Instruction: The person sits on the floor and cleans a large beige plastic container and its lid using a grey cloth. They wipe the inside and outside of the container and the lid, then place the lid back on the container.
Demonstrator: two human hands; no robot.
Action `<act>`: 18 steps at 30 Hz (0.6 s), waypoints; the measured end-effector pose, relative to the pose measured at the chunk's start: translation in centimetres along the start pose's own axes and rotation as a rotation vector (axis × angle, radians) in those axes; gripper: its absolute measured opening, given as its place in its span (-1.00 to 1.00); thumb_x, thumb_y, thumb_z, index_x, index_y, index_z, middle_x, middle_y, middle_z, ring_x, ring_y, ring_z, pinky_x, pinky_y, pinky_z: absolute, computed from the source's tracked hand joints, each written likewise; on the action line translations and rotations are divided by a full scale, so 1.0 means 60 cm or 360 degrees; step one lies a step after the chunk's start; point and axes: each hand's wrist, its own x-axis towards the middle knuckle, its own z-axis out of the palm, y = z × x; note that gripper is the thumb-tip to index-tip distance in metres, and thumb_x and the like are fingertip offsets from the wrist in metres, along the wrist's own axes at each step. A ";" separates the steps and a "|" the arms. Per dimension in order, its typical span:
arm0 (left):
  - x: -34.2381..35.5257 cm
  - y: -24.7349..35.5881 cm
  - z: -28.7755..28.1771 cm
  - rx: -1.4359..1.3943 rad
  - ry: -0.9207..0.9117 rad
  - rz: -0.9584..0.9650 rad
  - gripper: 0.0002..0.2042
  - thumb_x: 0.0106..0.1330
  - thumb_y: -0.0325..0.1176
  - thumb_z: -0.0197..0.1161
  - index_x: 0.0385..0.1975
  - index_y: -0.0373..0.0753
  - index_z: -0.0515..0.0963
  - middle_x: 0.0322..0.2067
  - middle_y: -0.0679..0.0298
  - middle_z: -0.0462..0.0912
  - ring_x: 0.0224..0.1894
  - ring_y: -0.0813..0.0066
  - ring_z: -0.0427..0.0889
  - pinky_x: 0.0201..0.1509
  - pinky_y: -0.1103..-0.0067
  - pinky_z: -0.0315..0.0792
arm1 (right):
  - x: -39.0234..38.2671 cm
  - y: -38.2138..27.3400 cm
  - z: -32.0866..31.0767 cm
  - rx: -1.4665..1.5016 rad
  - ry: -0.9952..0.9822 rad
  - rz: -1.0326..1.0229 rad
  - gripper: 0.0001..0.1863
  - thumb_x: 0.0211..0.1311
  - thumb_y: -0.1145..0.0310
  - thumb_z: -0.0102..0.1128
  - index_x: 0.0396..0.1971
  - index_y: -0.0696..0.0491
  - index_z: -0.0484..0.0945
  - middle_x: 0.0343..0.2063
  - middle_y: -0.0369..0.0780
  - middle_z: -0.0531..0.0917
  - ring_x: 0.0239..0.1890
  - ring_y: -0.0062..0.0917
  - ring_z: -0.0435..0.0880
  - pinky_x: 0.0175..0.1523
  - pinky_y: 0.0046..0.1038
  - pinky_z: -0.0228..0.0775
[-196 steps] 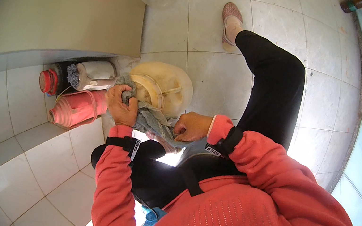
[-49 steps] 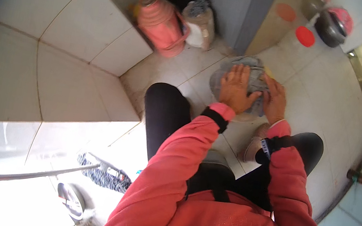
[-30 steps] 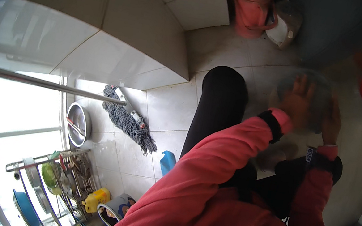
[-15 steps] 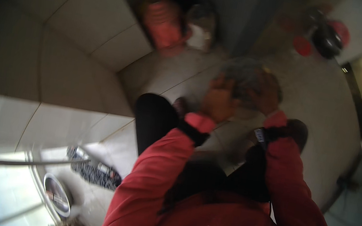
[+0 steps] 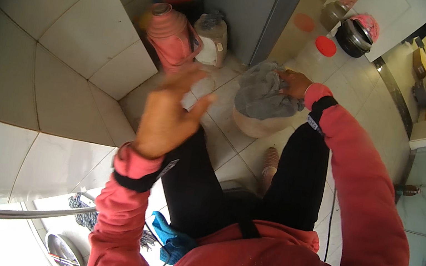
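A crumpled grey cloth [image 5: 267,94] lies over the top of a round pale basin [image 5: 261,129] on the floor between my knees. What the basin holds is hidden under the cloth. My right hand [image 5: 295,84] is at the cloth's right upper side, its fingers curled onto a fold. My left hand [image 5: 165,119] is raised to the left, away from the cloth, holding nothing. Its fingers are apart and somewhat smeared by motion.
A pink jug-shaped flask [image 5: 170,35] and a white bag [image 5: 214,43] stand by the wall. A jar with a red lid [image 5: 326,46] and a dark pot [image 5: 354,38] sit farther right. A blue cloth [image 5: 171,240], a mop [image 5: 82,212] and a metal basin [image 5: 63,254] are at lower left.
Both hands were on the grey cloth. My left hand has let go and moved left and nearer; the right hand stays at the cloth. The view has shifted and the picture is sharper.
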 end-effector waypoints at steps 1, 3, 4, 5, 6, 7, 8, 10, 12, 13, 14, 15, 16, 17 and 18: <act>-0.015 -0.001 -0.023 -0.0177 0.0110 -0.0101 -0.67 0.14 -0.42 0.33 -0.09 -0.36 0.53 -0.04 0.00 0.57 -0.10 0.16 0.61 -0.09 0.47 0.51 | -0.001 0.002 -0.003 0.0043 0.0003 -0.0045 -0.18 0.05 0.18 0.27 0.34 -0.10 0.11 0.04 0.04 0.45 0.08 -0.10 0.44 0.14 -0.27 0.28; -0.046 -0.012 -0.064 -0.0147 0.0274 -0.0132 -0.67 0.16 -0.48 0.31 -0.06 -0.36 0.53 -0.08 0.04 0.60 -0.10 0.33 0.61 -0.11 0.51 0.52 | -0.004 0.011 -0.007 0.0105 -0.0023 -0.0061 -0.20 0.03 0.26 0.29 0.32 -0.09 0.16 0.10 0.02 0.40 0.13 -0.11 0.40 0.23 -0.32 0.22; -0.067 -0.019 -0.078 -0.0167 0.0300 -0.0219 -0.68 0.18 -0.48 0.29 -0.05 -0.35 0.53 -0.10 0.06 0.61 -0.12 0.38 0.61 -0.13 0.52 0.52 | -0.010 0.017 -0.005 0.0068 0.0009 -0.0071 -0.20 0.03 0.27 0.29 0.32 -0.07 0.16 0.11 0.01 0.40 0.15 -0.11 0.39 0.24 -0.32 0.21; -0.092 -0.027 -0.087 -0.0165 0.0346 -0.0289 -0.69 0.20 -0.48 0.28 -0.04 -0.34 0.53 -0.13 0.09 0.62 -0.14 0.43 0.60 -0.16 0.54 0.52 | -0.012 0.023 0.000 0.0043 0.0085 -0.0146 -0.20 0.03 0.27 0.29 0.31 -0.04 0.16 0.11 0.01 0.40 0.16 -0.11 0.38 0.25 -0.33 0.20; -0.121 -0.035 -0.088 -0.0237 0.0387 -0.0477 -0.70 0.22 -0.47 0.27 -0.05 -0.34 0.53 -0.16 0.12 0.62 -0.17 0.47 0.59 -0.19 0.56 0.52 | -0.014 0.028 0.005 -0.0053 0.0148 -0.0264 -0.22 0.05 0.24 0.27 0.31 -0.02 0.16 0.11 0.01 0.42 0.14 -0.11 0.41 0.23 -0.29 0.23; -0.153 -0.044 -0.091 -0.0284 0.0441 -0.0686 -0.72 0.24 -0.46 0.25 -0.05 -0.34 0.53 -0.20 0.15 0.63 -0.19 0.52 0.59 -0.23 0.58 0.52 | -0.016 0.032 0.013 0.0021 0.0162 -0.0252 -0.25 0.05 0.24 0.27 0.29 0.00 0.20 0.13 0.00 0.40 0.17 -0.11 0.38 0.26 -0.31 0.21; -0.186 -0.052 -0.089 -0.0271 0.0454 -0.0772 -0.74 0.26 -0.45 0.24 -0.06 -0.33 0.53 -0.25 0.21 0.63 -0.22 0.56 0.58 -0.28 0.63 0.50 | -0.021 0.038 0.022 -0.0024 0.0256 -0.0326 -0.26 0.04 0.29 0.29 0.27 0.01 0.23 0.14 -0.01 0.40 0.18 -0.14 0.38 0.26 -0.32 0.21; -0.242 -0.080 -0.079 -0.0252 0.0551 -0.0827 -0.76 0.26 -0.45 0.23 -0.09 -0.31 0.54 -0.31 0.21 0.65 -0.30 0.57 0.61 -0.31 0.65 0.50 | -0.026 0.047 0.040 0.0088 0.0384 -0.0347 -0.25 -0.02 0.45 0.32 0.26 0.02 0.25 0.14 -0.02 0.41 0.17 -0.18 0.41 0.24 -0.34 0.26; -0.309 -0.092 -0.072 -0.0160 0.0558 -0.1113 -0.77 0.26 -0.45 0.22 -0.10 -0.32 0.55 -0.28 0.18 0.66 -0.30 0.57 0.62 -0.34 0.65 0.52 | -0.035 0.057 0.054 0.0175 0.0429 -0.0312 -0.27 -0.03 0.47 0.32 0.23 0.05 0.28 0.14 -0.02 0.42 0.18 -0.17 0.40 0.21 -0.35 0.30; -0.342 -0.094 -0.067 -0.0206 0.0582 -0.1218 -0.77 0.24 -0.46 0.23 -0.11 -0.32 0.56 -0.27 0.19 0.67 -0.33 0.56 0.62 -0.35 0.64 0.52 | -0.035 0.063 0.058 0.0084 0.0436 -0.0275 -0.28 -0.03 0.48 0.31 0.22 0.07 0.29 0.14 -0.01 0.42 0.20 -0.18 0.38 0.25 -0.36 0.25; -0.379 -0.091 -0.056 -0.0133 0.0691 -0.1261 -0.76 0.23 -0.42 0.25 -0.12 -0.32 0.57 -0.29 0.16 0.68 -0.38 0.54 0.64 -0.35 0.62 0.52 | -0.041 0.065 0.069 0.0204 0.0445 -0.0199 -0.29 -0.03 0.48 0.30 0.22 0.09 0.28 0.16 -0.02 0.40 0.22 -0.19 0.36 0.28 -0.37 0.21; -0.424 -0.079 -0.048 -0.0038 0.0644 -0.1379 -0.77 0.25 -0.44 0.22 -0.12 -0.35 0.56 -0.31 0.24 0.67 -0.38 0.62 0.60 -0.30 0.65 0.52 | -0.053 0.074 0.077 0.0128 0.0494 -0.0217 -0.30 -0.02 0.48 0.29 0.21 0.09 0.30 0.16 -0.02 0.40 0.22 -0.19 0.36 0.29 -0.37 0.18; -0.466 -0.075 -0.042 -0.0010 0.0649 -0.1423 -0.77 0.25 -0.41 0.23 -0.14 -0.35 0.57 -0.33 0.23 0.67 -0.38 0.59 0.61 -0.30 0.64 0.52 | -0.056 0.078 0.089 0.0007 0.0531 -0.0198 -0.31 -0.02 0.49 0.27 0.20 0.09 0.30 0.16 -0.01 0.40 0.22 -0.18 0.36 0.29 -0.37 0.19; -0.525 -0.053 -0.050 0.0054 0.0637 -0.1527 -0.76 0.24 -0.39 0.24 -0.15 -0.35 0.58 -0.35 0.21 0.68 -0.37 0.57 0.63 -0.31 0.63 0.53 | -0.050 0.069 0.123 0.0158 0.0402 -0.0142 -0.32 -0.02 0.50 0.26 0.21 0.08 0.30 0.15 0.00 0.41 0.22 -0.17 0.37 0.28 -0.37 0.19; -0.569 -0.048 -0.050 0.0198 0.0646 -0.1547 -0.75 0.23 -0.36 0.25 -0.15 -0.35 0.58 -0.35 0.19 0.68 -0.36 0.52 0.65 -0.31 0.61 0.53 | -0.048 0.074 0.136 0.0190 0.0421 -0.0310 -0.33 -0.01 0.50 0.25 0.20 0.10 0.30 0.15 0.00 0.41 0.22 -0.18 0.37 0.28 -0.37 0.19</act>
